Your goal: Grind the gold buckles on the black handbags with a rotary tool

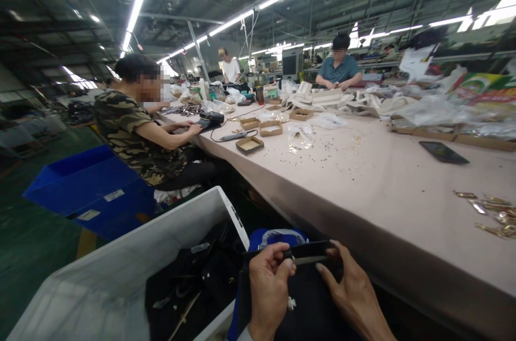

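A black bag [310,306] lies in front of me below the table edge, with a black band along its top and a pale strip beneath that band. My left hand [269,284] is closed on the band's left end, thumb and fingers pinched together. At the band's right end, my right hand [350,284] grips the edge between thumb and fingers. A small whitish piece [291,303] shows on the black surface near my left hand. Behind the bag is something blue with a plastic-wrapped handle [282,234]. The bag's lower part is out of frame.
A white bin [121,255] on my left contains black items. The long table [387,185] bears gold metal parts [497,215], a dark tablet-like device [443,152], a small open box [250,145] and a corded tool [237,136]. Co-workers sit along it; a blue bin [100,190] stands beside one.
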A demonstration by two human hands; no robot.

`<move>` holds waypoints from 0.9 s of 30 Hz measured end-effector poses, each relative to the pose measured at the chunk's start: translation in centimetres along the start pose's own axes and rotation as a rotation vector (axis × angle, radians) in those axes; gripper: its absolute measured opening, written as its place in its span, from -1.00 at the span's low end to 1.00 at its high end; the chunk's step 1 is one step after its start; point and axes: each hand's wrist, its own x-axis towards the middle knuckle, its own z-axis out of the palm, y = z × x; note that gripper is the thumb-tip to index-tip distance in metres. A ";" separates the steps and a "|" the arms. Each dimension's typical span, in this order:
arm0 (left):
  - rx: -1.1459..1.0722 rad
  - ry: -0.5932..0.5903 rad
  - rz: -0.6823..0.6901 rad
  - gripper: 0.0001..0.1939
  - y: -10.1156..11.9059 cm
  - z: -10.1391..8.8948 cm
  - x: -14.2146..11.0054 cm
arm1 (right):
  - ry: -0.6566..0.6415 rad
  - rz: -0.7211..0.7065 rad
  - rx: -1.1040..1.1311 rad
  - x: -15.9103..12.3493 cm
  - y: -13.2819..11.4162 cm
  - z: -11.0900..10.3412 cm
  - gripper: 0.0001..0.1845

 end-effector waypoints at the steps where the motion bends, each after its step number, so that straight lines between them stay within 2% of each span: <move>1: -0.010 -0.012 -0.017 -0.74 -0.3 0.0 -0.1 | 0.054 -0.131 -0.058 0.4 -0.5 -0.1 -0.32; 3: -0.027 -0.027 -0.052 -0.74 -0.9 0.0 -0.3 | 0.057 -0.383 -0.163 1.4 -1.7 -0.2 -0.31; 6: -0.065 -0.057 -0.090 -0.75 -1.5 0.0 -0.5 | -0.135 -0.591 -0.214 2.4 -3.1 0.8 -0.49; 8: -0.074 -0.062 -0.085 -0.76 -1.8 -0.2 -0.7 | -0.253 -0.600 -0.185 2.5 -3.3 2.0 -0.68; 10: -0.038 -0.047 -0.060 -0.83 -2.1 -0.4 -0.8 | -0.317 -0.562 -0.155 2.1 -2.9 3.3 -0.79; 13: 0.064 -0.023 -0.011 -0.88 -2.9 -0.7 -1.1 | -0.344 -0.521 -0.150 1.4 -1.8 4.7 -0.84; 17: 0.156 0.014 0.016 -0.82 -3.0 -1.6 -1.8 | -0.325 -0.524 -0.189 0.8 -0.5 5.3 -0.81; 19: 0.197 0.063 0.014 -0.78 -2.4 -3.0 -2.1 | -0.321 -0.522 -0.197 0.7 0.0 5.0 -0.80; 21: 0.333 0.082 0.004 -0.77 -1.6 -5.5 -2.6 | -0.324 -0.526 -0.189 0.7 0.2 4.7 -0.80; 25: 0.939 -0.025 -0.042 -0.79 -0.5 -11.2 -4.0 | -0.308 -0.568 -0.153 0.8 0.3 4.2 -0.79; 27: 0.951 -0.028 -0.069 -0.70 -0.2 -12.4 -4.5 | -0.301 -0.594 -0.144 0.8 0.0 3.9 -0.79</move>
